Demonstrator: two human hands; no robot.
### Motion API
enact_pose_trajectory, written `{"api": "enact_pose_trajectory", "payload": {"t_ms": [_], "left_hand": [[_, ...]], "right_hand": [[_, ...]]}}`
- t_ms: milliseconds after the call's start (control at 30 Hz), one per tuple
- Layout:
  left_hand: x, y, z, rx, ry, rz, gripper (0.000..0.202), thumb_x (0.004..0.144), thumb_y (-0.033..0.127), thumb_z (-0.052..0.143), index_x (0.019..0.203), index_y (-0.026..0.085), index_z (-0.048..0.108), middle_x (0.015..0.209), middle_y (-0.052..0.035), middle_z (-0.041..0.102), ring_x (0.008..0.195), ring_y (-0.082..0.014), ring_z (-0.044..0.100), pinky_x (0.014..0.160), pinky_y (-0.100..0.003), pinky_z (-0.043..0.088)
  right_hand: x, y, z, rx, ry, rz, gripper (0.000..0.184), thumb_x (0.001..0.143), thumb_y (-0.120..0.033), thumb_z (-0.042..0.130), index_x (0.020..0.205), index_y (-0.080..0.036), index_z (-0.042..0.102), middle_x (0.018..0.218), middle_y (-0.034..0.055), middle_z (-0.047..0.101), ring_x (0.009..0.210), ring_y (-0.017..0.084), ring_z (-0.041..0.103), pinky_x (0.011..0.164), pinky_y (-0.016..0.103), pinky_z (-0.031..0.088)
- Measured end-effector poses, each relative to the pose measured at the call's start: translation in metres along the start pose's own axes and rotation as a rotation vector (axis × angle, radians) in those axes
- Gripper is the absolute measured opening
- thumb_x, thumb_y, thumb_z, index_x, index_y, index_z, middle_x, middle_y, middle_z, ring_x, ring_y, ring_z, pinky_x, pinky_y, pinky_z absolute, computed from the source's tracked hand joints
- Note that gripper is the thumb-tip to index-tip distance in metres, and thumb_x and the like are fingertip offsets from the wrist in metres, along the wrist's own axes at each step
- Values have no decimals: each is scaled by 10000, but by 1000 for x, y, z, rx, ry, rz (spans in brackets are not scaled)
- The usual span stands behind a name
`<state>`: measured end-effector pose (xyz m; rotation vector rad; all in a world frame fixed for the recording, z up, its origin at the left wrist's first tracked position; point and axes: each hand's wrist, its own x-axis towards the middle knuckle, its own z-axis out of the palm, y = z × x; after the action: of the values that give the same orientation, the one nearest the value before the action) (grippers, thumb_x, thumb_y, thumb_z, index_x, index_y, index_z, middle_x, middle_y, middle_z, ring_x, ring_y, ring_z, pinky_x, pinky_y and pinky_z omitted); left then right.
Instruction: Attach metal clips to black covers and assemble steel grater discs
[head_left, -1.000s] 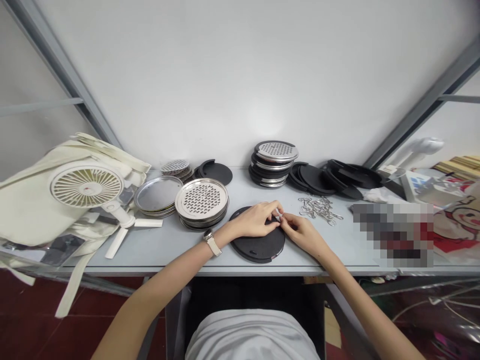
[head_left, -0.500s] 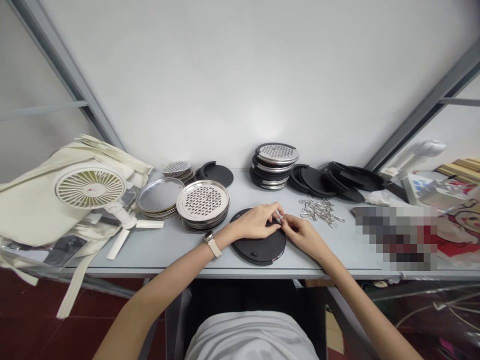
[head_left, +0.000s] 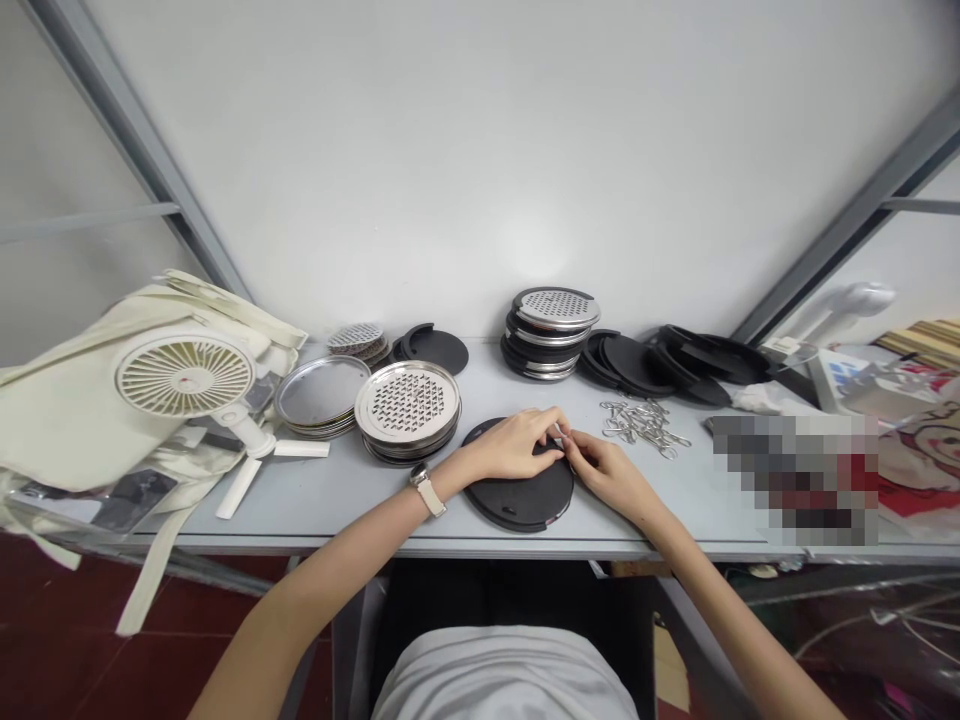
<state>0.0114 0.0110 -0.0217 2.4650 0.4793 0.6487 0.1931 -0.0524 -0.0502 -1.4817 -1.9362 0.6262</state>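
A round black disc (head_left: 517, 500) lies flat on the table in front of me. My left hand (head_left: 525, 443) rests over its far part, fingers curled and thumb bent in towards its right edge. My right hand (head_left: 600, 468) pinches at that same edge, its fingertips meeting those of the left. Something small and pale shows between the fingertips, too little of it to name. Just right of my hands is a loose heap of bent metal wire clips (head_left: 645, 425). To the left stands a stack of round metal grater plates (head_left: 409, 400).
Plain metal discs (head_left: 322, 392) are stacked farther left, beside a white fan (head_left: 186, 378) and a cream bag (head_left: 67, 400). Behind stands a pile of graters in black rims (head_left: 551, 335). More black discs (head_left: 637, 362) lie right of it. A printed bag (head_left: 922, 460) is at far right.
Both hands stay at the disc's right edge with only slight finger movement. The whole view has shifted a little.
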Motion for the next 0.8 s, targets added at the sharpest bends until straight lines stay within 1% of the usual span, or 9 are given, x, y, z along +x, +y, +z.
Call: {"api": "enact_pose_trajectory", "payload": {"t_ms": [133, 300, 467, 633, 800], "left_hand": [[0, 1, -1, -2, 5, -15, 239, 811, 146, 559, 1032, 189, 479, 959, -40, 593, 829, -159, 571, 793, -299, 463], [0, 2, -2, -31, 1, -5, 237, 812, 137, 561, 1029, 189, 483, 959, -42, 594, 844, -161, 579, 795, -296, 463], [0, 2, -2, -9, 14, 21, 229, 811, 130, 568, 1017, 182, 483, 958, -42, 593, 847, -160, 572, 828, -301, 454], [-1, 4, -2, 7, 14, 28, 210, 817, 118, 549, 1008, 184, 493, 989, -58, 583, 916, -183, 565, 887, -333, 433], [-1, 4, -2, 2, 9, 24, 212, 819, 126, 552, 1014, 184, 494, 993, -63, 583, 919, -190, 567, 888, -343, 432]], "right_hand": [[0, -2, -1, -30, -3, -6, 378, 969, -434, 314, 821, -186, 558, 714, 34, 638, 631, 184, 558, 612, 275, 429], [0, -3, -1, -65, 12, -17, 368, 975, -412, 291, 860, -198, 568, 720, 40, 650, 664, 208, 595, 634, 285, 431], [0, -3, -1, -56, 7, -25, 351, 977, -396, 300, 877, -195, 570, 769, 49, 670, 695, 214, 607, 660, 288, 433], [-1, -5, -1, -36, 7, -24, 349, 972, -394, 319, 897, -188, 590, 773, 56, 676, 686, 214, 595, 642, 292, 436], [-1, -5, 0, -33, 2, -38, 320, 951, -386, 354, 919, -181, 598, 794, 64, 691, 694, 227, 611, 650, 305, 453]]}}
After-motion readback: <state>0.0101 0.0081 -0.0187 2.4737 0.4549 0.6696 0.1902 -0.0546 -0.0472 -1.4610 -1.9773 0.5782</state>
